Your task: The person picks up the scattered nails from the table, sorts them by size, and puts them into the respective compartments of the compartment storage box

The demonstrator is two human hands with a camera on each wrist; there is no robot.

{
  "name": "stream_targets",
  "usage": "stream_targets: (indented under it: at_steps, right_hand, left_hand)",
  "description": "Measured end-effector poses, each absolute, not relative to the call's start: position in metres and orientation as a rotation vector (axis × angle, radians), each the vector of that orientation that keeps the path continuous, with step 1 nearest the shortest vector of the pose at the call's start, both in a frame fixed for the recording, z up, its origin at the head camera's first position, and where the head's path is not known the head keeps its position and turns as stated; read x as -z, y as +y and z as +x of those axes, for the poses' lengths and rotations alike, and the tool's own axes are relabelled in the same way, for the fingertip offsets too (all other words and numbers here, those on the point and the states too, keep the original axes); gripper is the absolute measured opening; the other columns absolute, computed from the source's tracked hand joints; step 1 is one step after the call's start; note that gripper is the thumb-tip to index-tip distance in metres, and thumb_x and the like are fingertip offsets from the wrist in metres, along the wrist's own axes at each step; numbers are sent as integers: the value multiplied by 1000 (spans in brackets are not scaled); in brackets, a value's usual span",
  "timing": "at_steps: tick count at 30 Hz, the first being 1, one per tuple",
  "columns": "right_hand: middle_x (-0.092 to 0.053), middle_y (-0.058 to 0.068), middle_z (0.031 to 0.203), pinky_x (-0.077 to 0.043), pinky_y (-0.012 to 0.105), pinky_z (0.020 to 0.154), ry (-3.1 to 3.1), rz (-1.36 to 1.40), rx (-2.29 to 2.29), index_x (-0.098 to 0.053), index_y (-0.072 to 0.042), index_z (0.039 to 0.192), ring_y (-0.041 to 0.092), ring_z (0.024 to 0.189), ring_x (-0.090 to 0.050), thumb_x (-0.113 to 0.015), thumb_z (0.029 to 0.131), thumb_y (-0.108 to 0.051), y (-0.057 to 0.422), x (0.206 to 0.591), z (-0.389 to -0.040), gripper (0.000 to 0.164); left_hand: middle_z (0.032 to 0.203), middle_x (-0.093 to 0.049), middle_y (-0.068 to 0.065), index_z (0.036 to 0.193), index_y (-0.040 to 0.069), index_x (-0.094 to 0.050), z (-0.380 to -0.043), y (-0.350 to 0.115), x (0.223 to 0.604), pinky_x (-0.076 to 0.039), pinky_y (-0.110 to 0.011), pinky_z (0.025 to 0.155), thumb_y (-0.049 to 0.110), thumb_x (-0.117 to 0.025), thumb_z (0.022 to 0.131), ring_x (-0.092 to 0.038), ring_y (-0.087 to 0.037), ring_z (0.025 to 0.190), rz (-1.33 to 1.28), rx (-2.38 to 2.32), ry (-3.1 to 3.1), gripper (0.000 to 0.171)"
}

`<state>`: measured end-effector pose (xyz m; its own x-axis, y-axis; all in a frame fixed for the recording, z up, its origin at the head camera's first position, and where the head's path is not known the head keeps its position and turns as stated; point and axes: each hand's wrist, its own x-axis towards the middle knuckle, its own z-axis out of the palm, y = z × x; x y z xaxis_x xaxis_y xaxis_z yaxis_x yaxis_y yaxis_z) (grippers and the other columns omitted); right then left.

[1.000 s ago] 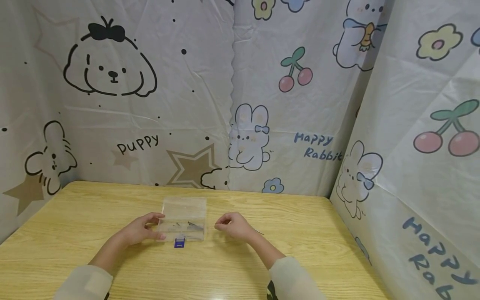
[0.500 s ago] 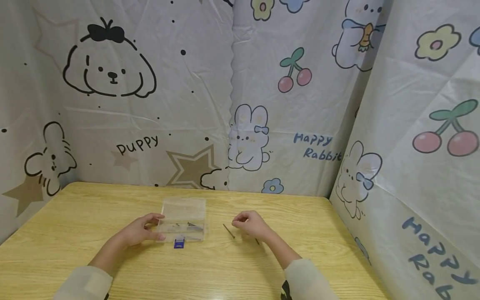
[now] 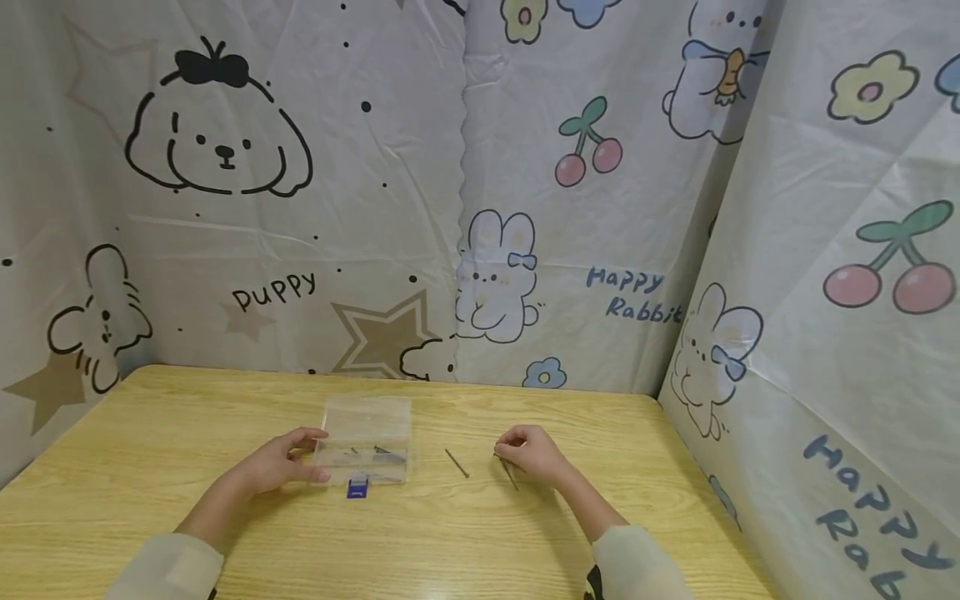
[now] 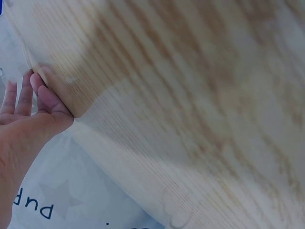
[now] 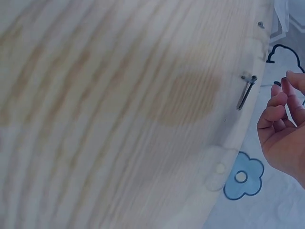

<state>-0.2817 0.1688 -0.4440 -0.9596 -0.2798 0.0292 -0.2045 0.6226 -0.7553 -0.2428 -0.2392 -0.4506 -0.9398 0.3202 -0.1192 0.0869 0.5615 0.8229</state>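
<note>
A clear plastic box [image 3: 366,412] stands on the table with a blue latch [image 3: 357,486] at its near side and a few thin dark pieces in its near part. My left hand [image 3: 281,458] holds the box's left side, thumb at the near corner and fingers behind. To the box's right, a long thin screw [image 3: 457,463] lies slanted. Farther right, my right hand [image 3: 532,454] pinches the upper end of a second screw [image 3: 510,477], its lower end pointing toward me. In the right wrist view, the thumb and fingertips of the right hand [image 5: 283,129] come together; a screw [image 5: 245,93] shows beside them.
The wood-grain table [image 3: 390,542] ends at the back against a printed curtain [image 3: 360,208]. A second curtain panel [image 3: 862,350] hangs along the right side.
My right hand has moved right, away from the box, uncovering the first screw, and its fingertips have reached the second screw. My left hand has stayed on the box.
</note>
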Motion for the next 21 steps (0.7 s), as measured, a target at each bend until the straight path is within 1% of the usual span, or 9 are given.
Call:
stream_targets:
  at_steps: [3,10,14,17,21]
  right_hand:
    - [-62,4,84,-42,24,64,2766,-361,1249,-68,-5,91,12,74,-50,-64,88,-18,174,448,-283,14]
    - [-61,5,79,-41,23,58,2742,-311,1297,-68,-1,90,11,68,-47,-65,87,-15,186,454,-280,14]
    - [-63,6,81,-41,25,59,2737,-294,1310,-67,-1,89,12,69,-47,-64,87,-14,193,458,-279,14]
    - [-63,5,84,-42,26,63,2757,-275,1276,-67,-2,90,13,73,-49,-65,87,-15,197,461,-278,13]
    - [-62,4,84,-42,25,62,2783,-259,1236,-68,-3,89,13,73,-49,-66,86,-16,200,464,-277,13]
  left_hand:
    - [135,-36,-36,138,-4,-35,-243,-239,450,-41,-59,95,29,-74,80,-30,-59,126,340,-1318,2542,78]
    - [134,-37,-36,138,-5,-35,-242,-238,449,-41,-59,95,29,-74,80,-31,-59,125,345,-1324,2539,78]
    - [134,-36,-37,138,-5,-35,-242,-237,450,-41,-59,95,30,-75,79,-30,-60,125,350,-1320,2545,79]
    - [135,-35,-37,138,-5,-35,-242,-237,450,-41,-58,95,31,-75,79,-29,-60,126,347,-1317,2549,80]
    - [135,-36,-37,138,-5,-35,-242,-238,450,-42,-58,95,32,-75,79,-30,-59,125,344,-1304,2560,81]
